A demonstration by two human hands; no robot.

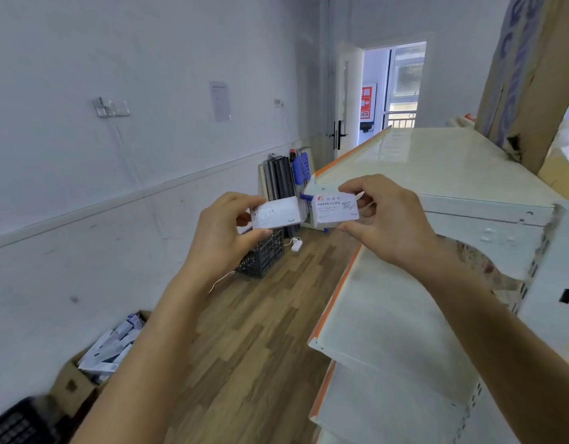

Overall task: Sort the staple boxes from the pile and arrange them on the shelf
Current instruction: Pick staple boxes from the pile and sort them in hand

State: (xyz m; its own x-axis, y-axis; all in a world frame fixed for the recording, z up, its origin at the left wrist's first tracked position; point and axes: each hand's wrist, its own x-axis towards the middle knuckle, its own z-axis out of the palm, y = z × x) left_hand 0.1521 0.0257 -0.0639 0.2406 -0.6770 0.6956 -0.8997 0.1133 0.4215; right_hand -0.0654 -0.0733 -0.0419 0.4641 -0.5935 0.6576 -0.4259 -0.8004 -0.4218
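Note:
My left hand pinches a small white box printed "STAPLES" between thumb and fingers, held up at chest height. Beside it, my right hand pinches a similar white box printed "PAPER CLIPS". The two boxes are side by side, a small gap between them, their labels facing me. Both hover just left of the white metal shelf, whose top board is bare. A lower shelf board with an orange front edge lies below my right forearm.
A cardboard box full of white packets sits on the wooden floor at lower left, next to a dark crate. Another dark crate stands ahead by the wall. A large cardboard piece leans on the shelf's far right. An open doorway is behind.

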